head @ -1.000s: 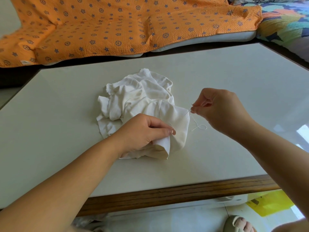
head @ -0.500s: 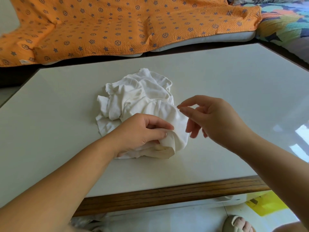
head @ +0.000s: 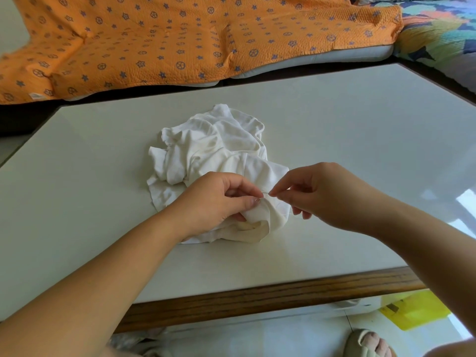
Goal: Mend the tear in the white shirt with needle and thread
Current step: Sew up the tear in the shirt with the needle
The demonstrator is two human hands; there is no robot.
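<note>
Beneath both sets of fingers stretches a pale table (head: 347, 130), wood-edged on the near side. Well beyond the fingertips an orange star-printed blanket (head: 180, 37) drapes a seat, with a many-coloured quilt (head: 438, 34) off past the right-hand knuckles; neither comes near the work. Just beyond and under the fingers lies the white shirt (head: 219, 150), bunched in a loose heap rather than spread flat, which I judge leaves only the part being sewn brought forward. The left hand (head: 213, 202) has thumb and forefinger closed on a raised fold at the shirt's near right edge, the other fingers curled into the cloth. This is probably to keep the torn spot taut and lifted off the table, so the point can pass through without catching the layers below. Facing it, the right hand (head: 322, 197) has thumb and forefinger pressed together on the needle (head: 266, 194), its remaining fingers loosely fanned beneath. The needle lies roughly level, its tip at the fold right beside the left fingertips. That closeness looks like the main hazard, since the left thumb sits near the needle's line. Folds crowding behind the fingertips could also get stitched in by mistake. The thread is too fine against white cloth to trace, and the tear itself is hidden.
</note>
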